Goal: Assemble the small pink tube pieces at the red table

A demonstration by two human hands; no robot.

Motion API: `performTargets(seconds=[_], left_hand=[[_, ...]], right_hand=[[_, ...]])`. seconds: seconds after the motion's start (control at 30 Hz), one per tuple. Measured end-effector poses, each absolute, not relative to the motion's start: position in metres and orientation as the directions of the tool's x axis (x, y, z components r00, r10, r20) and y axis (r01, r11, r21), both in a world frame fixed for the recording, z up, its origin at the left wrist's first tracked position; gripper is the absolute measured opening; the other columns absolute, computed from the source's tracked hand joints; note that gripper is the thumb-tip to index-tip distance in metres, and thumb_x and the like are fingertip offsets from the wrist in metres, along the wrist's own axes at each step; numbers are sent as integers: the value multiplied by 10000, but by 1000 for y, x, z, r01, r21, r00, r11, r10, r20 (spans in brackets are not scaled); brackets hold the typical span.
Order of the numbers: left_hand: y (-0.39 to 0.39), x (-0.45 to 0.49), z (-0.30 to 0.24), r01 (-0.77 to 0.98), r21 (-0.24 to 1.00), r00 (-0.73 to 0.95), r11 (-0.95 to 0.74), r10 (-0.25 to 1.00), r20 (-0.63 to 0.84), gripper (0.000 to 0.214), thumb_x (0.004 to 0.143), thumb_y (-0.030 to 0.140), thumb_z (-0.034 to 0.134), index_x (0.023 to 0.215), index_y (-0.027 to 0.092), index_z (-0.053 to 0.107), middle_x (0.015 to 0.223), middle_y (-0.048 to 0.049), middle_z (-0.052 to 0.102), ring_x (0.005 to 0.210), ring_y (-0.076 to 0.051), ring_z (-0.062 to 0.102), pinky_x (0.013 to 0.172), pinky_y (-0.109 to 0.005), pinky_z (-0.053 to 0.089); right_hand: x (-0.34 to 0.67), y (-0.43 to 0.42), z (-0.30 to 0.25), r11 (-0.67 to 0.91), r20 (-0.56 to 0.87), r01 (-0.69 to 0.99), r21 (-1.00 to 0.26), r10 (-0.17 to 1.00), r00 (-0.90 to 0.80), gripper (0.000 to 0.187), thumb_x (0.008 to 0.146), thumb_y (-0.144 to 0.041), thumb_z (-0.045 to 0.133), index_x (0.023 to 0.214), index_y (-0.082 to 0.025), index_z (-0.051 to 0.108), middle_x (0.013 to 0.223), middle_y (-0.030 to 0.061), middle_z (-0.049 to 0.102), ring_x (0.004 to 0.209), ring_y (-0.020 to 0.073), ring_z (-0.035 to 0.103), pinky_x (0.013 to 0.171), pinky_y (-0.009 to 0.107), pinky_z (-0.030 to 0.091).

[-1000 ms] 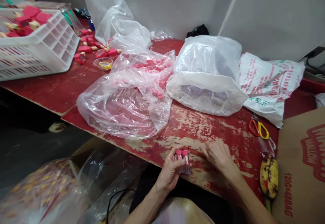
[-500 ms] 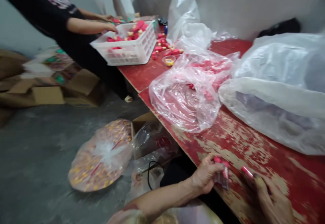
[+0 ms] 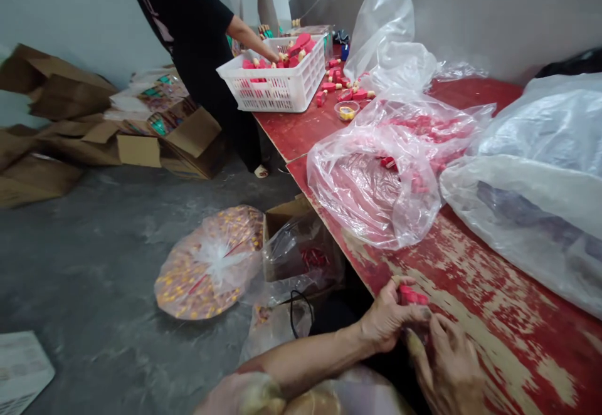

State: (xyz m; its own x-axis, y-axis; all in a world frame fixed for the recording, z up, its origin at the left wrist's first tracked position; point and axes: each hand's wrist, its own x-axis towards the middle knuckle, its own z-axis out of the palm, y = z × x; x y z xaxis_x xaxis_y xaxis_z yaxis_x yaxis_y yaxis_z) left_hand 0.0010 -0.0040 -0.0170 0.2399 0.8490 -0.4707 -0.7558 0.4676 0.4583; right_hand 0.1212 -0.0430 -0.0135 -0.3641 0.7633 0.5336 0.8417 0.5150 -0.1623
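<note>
Fingers (image 3: 399, 316) of the left hand (image 3: 388, 324) are clamped on small red-capped tubes (image 3: 412, 296) just above the worn edge of the red-painted tabletop (image 3: 489, 289), with the right hand (image 3: 446, 368) curled close beside them, its grip hidden. Clear plastic bags (image 3: 371, 195) of red pieces lie along the tabletop toward a white plastic crate (image 3: 277, 83), where a person in black (image 3: 197, 26) reaches in, and cardboard boxes (image 3: 61, 89) slump on the grey concrete floor (image 3: 94, 264)

Your left hand (image 3: 388, 324) and right hand (image 3: 446, 365) are working at the bench (image 3: 498, 289) edge, with a plastic bag (image 3: 371, 195) lying beyond them, a crate (image 3: 277, 89) standing farther along, and a cardboard box (image 3: 282, 227) sitting on the floor (image 3: 84, 264) leftward.
</note>
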Motion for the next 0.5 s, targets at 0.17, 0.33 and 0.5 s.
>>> performTargets(seconds=[0.17,0.33,0.5], left_hand=[[5,-32,1,-700,532,232,476,857,-460,772,403,159,863,1074,147,481,824,-63,648,620,-151,587,550,-238,501],[20,-105,19,-609,742,-25,282,927,-373,683,518,174,802,1115,157,471,867,-66,637,669,-188,616,566,-270,522],[34,-182,-13,-368,895,-366,251,846,-388,709,509,316,787,1111,178,438,908,-47,601,671,-172,598,613,-310,532]], right_hand=[[122,-39,-22,579,507,743,-337,776,-375,452,1016,-376,434,1405,-151,379,1122,173,520,968,292,568,771,394,493],[147,-38,-32,440,566,803,-403,809,-159,356,1016,-404,430,1197,-126,559,1081,150,542,882,258,591,754,359,483],[173,-42,-45,274,536,862,-427,844,-4,482,1018,-467,366,1045,-65,630,1002,166,575,875,309,576,793,424,451]])
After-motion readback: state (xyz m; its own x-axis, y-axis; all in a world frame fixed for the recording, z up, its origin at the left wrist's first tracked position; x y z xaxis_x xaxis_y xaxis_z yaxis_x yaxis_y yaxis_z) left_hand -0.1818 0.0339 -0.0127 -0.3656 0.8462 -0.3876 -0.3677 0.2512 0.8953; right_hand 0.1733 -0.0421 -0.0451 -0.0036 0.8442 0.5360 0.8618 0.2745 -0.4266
